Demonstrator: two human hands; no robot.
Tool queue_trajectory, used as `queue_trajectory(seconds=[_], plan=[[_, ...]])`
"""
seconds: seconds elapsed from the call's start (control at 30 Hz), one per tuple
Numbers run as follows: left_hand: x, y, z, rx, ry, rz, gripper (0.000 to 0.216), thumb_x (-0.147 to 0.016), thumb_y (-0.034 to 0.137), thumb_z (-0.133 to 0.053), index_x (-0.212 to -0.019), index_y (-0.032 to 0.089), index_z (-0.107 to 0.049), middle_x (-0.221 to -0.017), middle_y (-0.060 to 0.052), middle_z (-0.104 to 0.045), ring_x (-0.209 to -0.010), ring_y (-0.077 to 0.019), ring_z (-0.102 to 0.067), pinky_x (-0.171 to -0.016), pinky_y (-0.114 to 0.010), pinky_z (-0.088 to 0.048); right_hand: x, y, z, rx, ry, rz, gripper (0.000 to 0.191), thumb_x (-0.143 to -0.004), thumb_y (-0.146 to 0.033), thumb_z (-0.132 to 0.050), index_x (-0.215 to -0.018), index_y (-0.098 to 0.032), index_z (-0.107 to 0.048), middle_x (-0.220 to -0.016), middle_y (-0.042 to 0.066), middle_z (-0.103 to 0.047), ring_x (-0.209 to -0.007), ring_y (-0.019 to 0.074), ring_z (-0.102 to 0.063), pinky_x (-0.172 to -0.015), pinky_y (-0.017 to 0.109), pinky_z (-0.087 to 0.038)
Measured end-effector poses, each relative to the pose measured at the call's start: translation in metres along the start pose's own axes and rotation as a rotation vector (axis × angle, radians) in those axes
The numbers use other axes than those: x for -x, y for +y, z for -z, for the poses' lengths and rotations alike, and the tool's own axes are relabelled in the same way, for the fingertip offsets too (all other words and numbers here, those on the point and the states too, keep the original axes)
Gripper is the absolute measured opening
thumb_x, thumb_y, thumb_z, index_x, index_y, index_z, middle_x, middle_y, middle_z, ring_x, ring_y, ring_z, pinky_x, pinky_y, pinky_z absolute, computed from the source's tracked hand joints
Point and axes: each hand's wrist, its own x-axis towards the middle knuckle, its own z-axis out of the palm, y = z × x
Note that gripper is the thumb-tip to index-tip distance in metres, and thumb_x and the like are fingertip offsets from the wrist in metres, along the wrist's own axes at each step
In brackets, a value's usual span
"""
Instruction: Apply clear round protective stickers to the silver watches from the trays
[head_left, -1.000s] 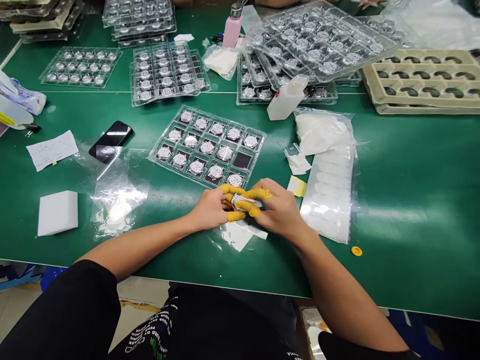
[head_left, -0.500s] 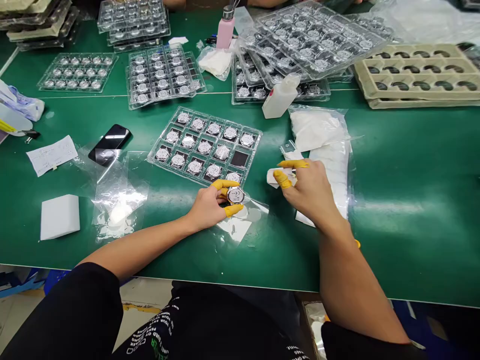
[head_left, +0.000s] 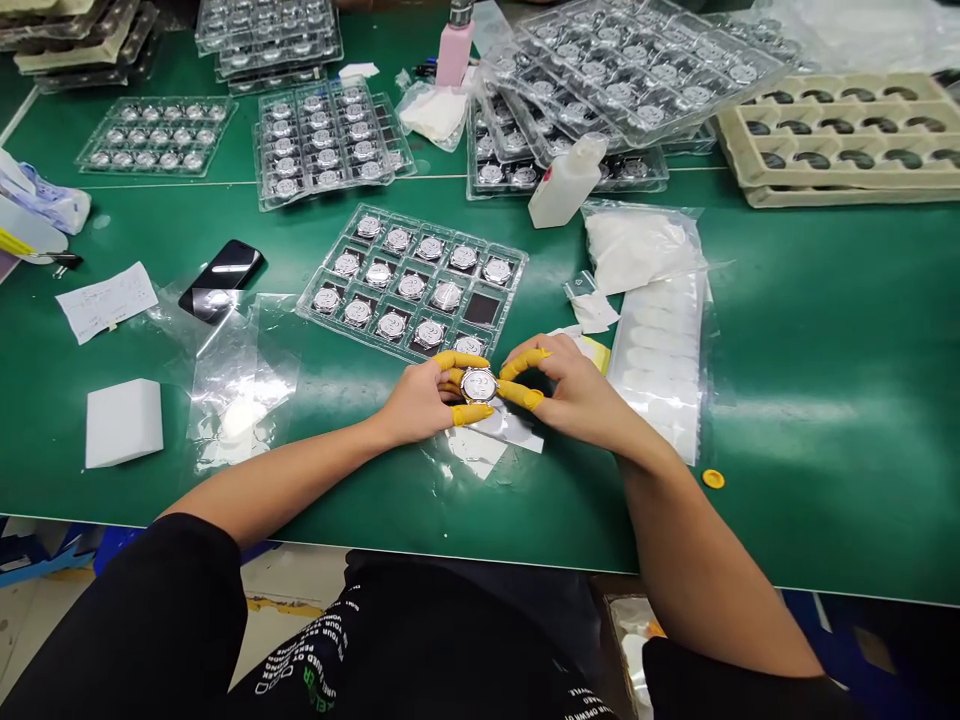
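A round silver watch case (head_left: 478, 384), with no strap and its marked back facing up, sits in the fingers of my left hand (head_left: 424, 400). Yellow finger cots cover some fingertips on both hands. My right hand (head_left: 574, 392) meets the case from the right, its thumb and index fingertips closing at the case's edge. Just beyond is a clear plastic tray (head_left: 420, 262) of similar watch cases; one compartment at its right shows only a dark pad. Below my hands lie a clear film and a white slip (head_left: 480, 452).
White packets in plastic (head_left: 656, 340) lie right of my hands, near a loose yellow finger cot (head_left: 713, 479). A white bottle (head_left: 568, 182) stands before stacked trays (head_left: 622, 75). On the left are a phone (head_left: 223, 278), a white block (head_left: 124, 422) and a plastic bag (head_left: 244, 390).
My right hand has moved left from the white paper to the watch case and now touches its edge. My left hand keeps holding the case. The view has shifted slightly.
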Motion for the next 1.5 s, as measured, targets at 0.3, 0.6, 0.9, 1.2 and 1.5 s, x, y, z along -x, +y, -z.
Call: queue_trajectory(seconds=[0.3,0.6,0.9,1.2,1.5], plan=[[-0.001,0.003,0.0,0.011,0.001,0.013,0.069,-0.058,0.019,-0.095,-0.12,0.015,-0.065,-0.087,-0.002,-0.072,-0.08,-0.0117,-0.068,-0.082,-0.027,-0.058,-0.001,-0.008,-0.006,-0.096,0.112,-0.082,0.007,-0.086,-0.026,-0.07,-0.082,-0.021,-0.069,-0.111,0.01,-0.063,-0.066,0.0137,-0.061,-0.051,0.033,-0.054],[0.003,0.001,0.002,-0.129,-0.074,-0.082,0.059,-0.066,0.022,-0.089,-0.122,0.017,-0.068,-0.09,-0.003,-0.072,-0.084,-0.0141,-0.07,-0.087,-0.03,-0.058,-0.003,-0.013,-0.015,-0.005,0.325,-0.099,0.007,-0.089,-0.021,-0.062,-0.082,-0.023,-0.061,-0.109,0.012,-0.062,-0.096,0.0245,-0.065,-0.058,0.038,-0.056],[0.001,0.002,-0.001,-0.051,0.025,-0.019,0.063,-0.063,0.019,-0.091,-0.121,0.015,-0.067,-0.091,-0.005,-0.076,-0.082,-0.014,-0.072,-0.084,-0.028,-0.059,-0.001,-0.021,-0.017,-0.076,0.532,-0.182,0.015,-0.095,-0.039,-0.064,-0.09,-0.025,-0.062,-0.12,0.012,-0.062,-0.109,0.0285,-0.062,-0.082,0.046,-0.055],[-0.004,-0.002,-0.001,0.099,0.094,-0.02,0.068,-0.057,0.016,-0.092,-0.12,0.015,-0.065,-0.093,-0.004,-0.076,-0.078,-0.0127,-0.072,-0.079,-0.026,-0.059,0.008,-0.043,-0.042,-0.393,0.265,-0.516,0.027,-0.087,-0.048,-0.065,-0.096,-0.023,-0.066,-0.111,0.008,-0.069,-0.104,0.0257,-0.064,-0.096,0.048,-0.049],[-0.004,-0.003,0.0,0.073,0.065,-0.023,0.064,-0.062,0.013,-0.088,-0.122,0.015,-0.067,-0.093,-0.004,-0.077,-0.081,-0.0139,-0.074,-0.081,-0.026,-0.061,0.007,-0.042,-0.041,-0.345,0.255,-0.518,0.031,-0.082,-0.053,-0.066,-0.089,-0.023,-0.065,-0.096,0.006,-0.062,-0.09,0.0234,-0.059,-0.087,0.045,-0.047]])
